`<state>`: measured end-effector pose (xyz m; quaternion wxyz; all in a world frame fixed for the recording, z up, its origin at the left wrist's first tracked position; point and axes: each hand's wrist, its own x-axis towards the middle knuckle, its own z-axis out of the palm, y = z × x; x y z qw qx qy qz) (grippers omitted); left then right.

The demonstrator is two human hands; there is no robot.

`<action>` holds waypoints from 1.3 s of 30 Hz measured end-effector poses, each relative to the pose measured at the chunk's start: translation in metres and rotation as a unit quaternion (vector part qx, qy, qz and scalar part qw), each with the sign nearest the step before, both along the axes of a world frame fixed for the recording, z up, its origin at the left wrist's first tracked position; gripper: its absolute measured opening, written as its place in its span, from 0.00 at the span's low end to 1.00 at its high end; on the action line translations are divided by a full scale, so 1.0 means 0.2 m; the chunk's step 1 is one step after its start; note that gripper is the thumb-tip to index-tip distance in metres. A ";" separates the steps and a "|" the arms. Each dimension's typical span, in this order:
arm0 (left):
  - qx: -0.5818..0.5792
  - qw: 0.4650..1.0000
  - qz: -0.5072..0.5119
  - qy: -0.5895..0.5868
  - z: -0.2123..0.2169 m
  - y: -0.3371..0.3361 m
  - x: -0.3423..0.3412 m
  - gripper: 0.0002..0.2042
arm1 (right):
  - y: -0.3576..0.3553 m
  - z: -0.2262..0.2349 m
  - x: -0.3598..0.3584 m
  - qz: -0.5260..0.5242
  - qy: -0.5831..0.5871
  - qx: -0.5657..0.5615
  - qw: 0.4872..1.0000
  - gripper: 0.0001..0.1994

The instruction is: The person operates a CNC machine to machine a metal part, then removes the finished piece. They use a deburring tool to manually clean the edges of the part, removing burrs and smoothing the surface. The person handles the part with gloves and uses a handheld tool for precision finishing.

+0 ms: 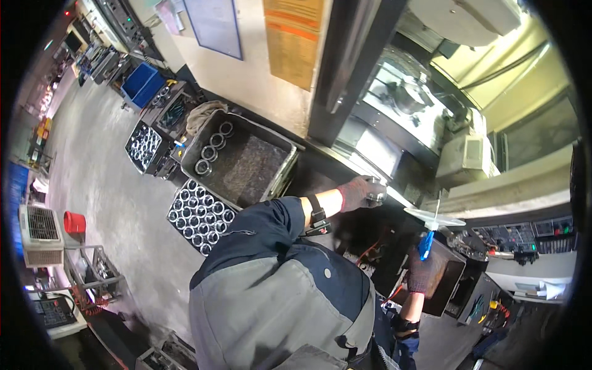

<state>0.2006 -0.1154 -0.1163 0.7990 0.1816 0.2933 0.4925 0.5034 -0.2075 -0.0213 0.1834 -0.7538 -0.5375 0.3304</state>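
Observation:
My left hand (356, 195), in a dark reddish work glove, reaches to the sill of the machine opening. Its fingers are closed round a shiny metal part (376, 190), mostly covered by the glove. To the right, my right hand (425, 271), gloved as well, grips a blue air blow gun (426, 245). The gun points upward, away from me. A thin nozzle and a pale round shield (435, 218) sit at its front, apart from the metal part.
A dark bin (287, 169) holding a few metal rings (209, 153) stands left of my arm. Beside it is a tray of many rings (200, 216). The lit machine interior (401, 92) opens ahead. A control panel (524, 237) is at right. A red bucket (74, 222) stands far left.

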 end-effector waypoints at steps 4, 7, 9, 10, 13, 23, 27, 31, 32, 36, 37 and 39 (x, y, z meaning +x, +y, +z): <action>-0.009 0.999 0.020 0.041 -0.02 0.02 -0.14 0.16 | 0.15 0.09 -0.29 0.027 0.008 0.042 0.999 0.23; -0.050 0.991 -0.078 -0.095 -0.01 0.09 -0.27 0.13 | 0.28 0.05 -0.43 0.006 0.053 0.071 0.996 0.20; -0.090 0.964 -0.114 -0.223 0.02 0.12 -0.33 0.16 | 0.36 0.00 -0.49 -0.002 0.157 0.081 0.984 0.19; -0.048 0.958 -0.164 -0.230 0.04 0.14 -0.37 0.19 | 0.38 -0.02 -0.52 -0.004 0.193 0.081 0.978 0.19; 0.066 0.987 -0.137 -0.048 0.09 0.15 -0.39 0.21 | 0.44 -0.02 -0.59 0.033 0.139 0.100 0.985 0.18; -0.015 0.970 -0.145 -0.193 0.21 0.23 -0.38 0.28 | 0.49 0.18 -0.69 0.044 0.119 0.147 0.981 0.16; -0.033 0.971 -0.186 -0.147 0.23 0.26 -0.31 0.20 | 0.54 0.20 -0.80 0.031 0.063 0.261 0.963 0.21; -0.110 0.942 -0.214 -0.233 0.17 0.25 -0.05 0.20 | 0.57 0.23 -0.99 0.000 0.005 0.327 0.945 0.25; -0.028 0.945 -0.206 -0.254 0.15 0.27 0.01 0.20 | 0.59 0.24 -1.04 0.022 -0.053 0.371 0.927 0.25; 0.033 0.941 -0.199 -0.272 0.11 0.28 0.08 0.20 | 0.62 0.33 -1.04 0.071 -0.108 0.391 0.911 0.21; -0.002 0.938 -0.193 -0.287 0.11 0.29 0.07 0.20 | 0.62 0.34 -1.04 0.070 -0.115 0.390 0.911 0.21; -0.038 0.947 -0.178 -0.264 0.12 0.32 0.04 0.20 | 0.62 0.34 -1.02 0.076 -0.088 0.381 0.917 0.21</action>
